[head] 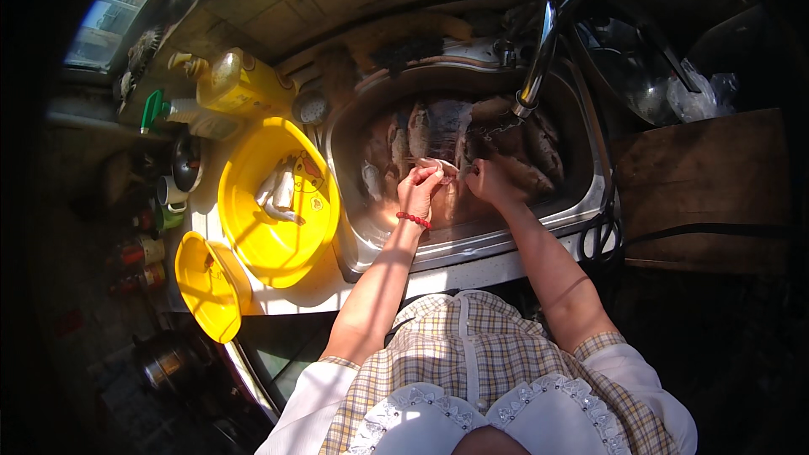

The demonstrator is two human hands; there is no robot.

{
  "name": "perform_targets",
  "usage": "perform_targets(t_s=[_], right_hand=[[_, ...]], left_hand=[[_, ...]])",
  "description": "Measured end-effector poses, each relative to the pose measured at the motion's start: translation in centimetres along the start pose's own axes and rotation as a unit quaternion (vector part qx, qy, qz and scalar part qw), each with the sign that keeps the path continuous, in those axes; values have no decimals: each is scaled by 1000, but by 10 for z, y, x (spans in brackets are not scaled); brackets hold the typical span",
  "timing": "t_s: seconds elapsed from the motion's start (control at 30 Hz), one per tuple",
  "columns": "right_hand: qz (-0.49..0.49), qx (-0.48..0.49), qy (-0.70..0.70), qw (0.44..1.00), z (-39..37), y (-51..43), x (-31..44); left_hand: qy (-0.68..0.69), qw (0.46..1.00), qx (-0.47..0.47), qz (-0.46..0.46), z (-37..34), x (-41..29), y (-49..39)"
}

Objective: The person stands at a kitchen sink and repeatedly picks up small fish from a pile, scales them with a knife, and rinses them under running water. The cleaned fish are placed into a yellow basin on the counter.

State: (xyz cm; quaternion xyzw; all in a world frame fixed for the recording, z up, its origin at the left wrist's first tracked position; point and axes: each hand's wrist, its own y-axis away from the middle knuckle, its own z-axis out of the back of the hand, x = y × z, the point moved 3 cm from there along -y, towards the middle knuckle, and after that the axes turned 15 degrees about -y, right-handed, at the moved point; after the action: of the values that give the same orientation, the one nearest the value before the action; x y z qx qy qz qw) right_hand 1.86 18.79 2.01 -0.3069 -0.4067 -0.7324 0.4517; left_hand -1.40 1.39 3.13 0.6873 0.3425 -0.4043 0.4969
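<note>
Over a stainless steel sink (354, 254), my left hand (418, 189) pinches a small pale fish (436, 164) between thumb and fingers. A red bead bracelet (414, 220) circles that wrist. Close by on the right, my right hand (488, 180) is curled near the end of the fish. Its fingertips are turned away, so I cannot see whether it grips anything. Several whole fish (418, 129) lie in reddish water around both hands. A chrome faucet (537, 69) arches above the sink's right part.
Left of the sink stands a large yellow basin (278, 265) holding a few pale fish (278, 193). Beside it is a smaller yellow basin (202, 303). A yellow pump bottle (237, 85) stands behind. At right are a brown wooden board (701, 183) and a plastic bag (695, 95).
</note>
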Motion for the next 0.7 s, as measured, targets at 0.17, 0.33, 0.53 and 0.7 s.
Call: perform_targets(t_s=[0.17,0.33,0.53,0.7], right_hand=[[123,1,59,991,17,1,-29],[11,84,173,981,13,8,-26],[-147,198,-223,943,7,11,-5],[42,106,-135,984,3,18,45]], left_hand=[[141,985,16,98,16,-2,-1],[241,946,-6,218,20,21,-10],[203,950,-42,234,24,41,-11],[168,959,-40,224,19,38,-9]])
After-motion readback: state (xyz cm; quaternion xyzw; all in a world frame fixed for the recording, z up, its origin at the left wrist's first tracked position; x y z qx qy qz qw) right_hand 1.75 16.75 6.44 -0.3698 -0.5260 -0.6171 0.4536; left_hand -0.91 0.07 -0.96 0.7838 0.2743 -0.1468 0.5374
